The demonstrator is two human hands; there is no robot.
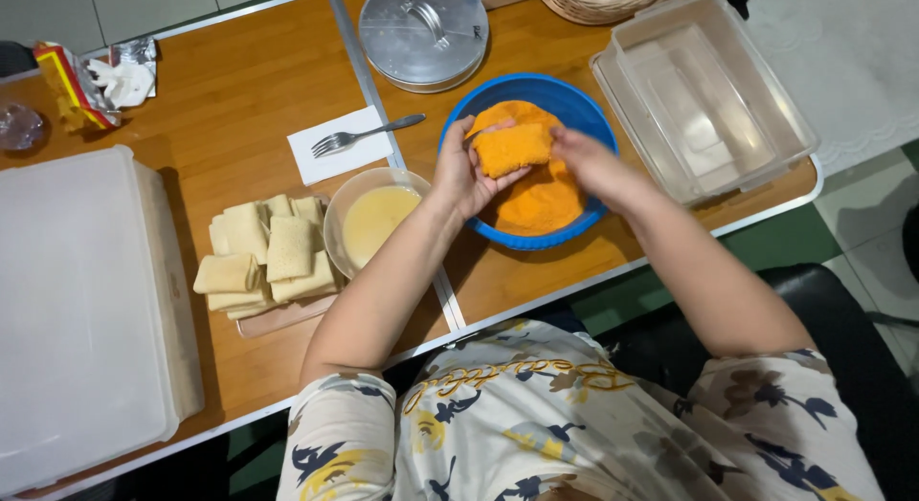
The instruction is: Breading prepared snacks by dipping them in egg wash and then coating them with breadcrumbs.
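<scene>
So the breaded roll (513,148), all coated in orange crumbs, is sitting up above the blue bowl (574,101), pinched between both hands. The left hand (463,171) is cupping it from the side with fingers curled around its edge, and the right hand (586,160) is pressing in on the other end, so both are closed on that one piece. The bowl underneath is holding a heap of orange breadcrumbs (541,205).

Just beside the bowl a smaller clear bowl of pale batter (375,223) is standing, and next to that a stack of uncoated folded rolls (266,255) is lying on a tray. A fork (364,134) is resting on a white napkin (337,145) behind them. An empty clear plastic container (706,95) is sitting off to the other side, a round metal lid (423,32) is lying farther back, and a big white lidded box (81,310) is taking up the far end of the wooden table (230,89).
</scene>
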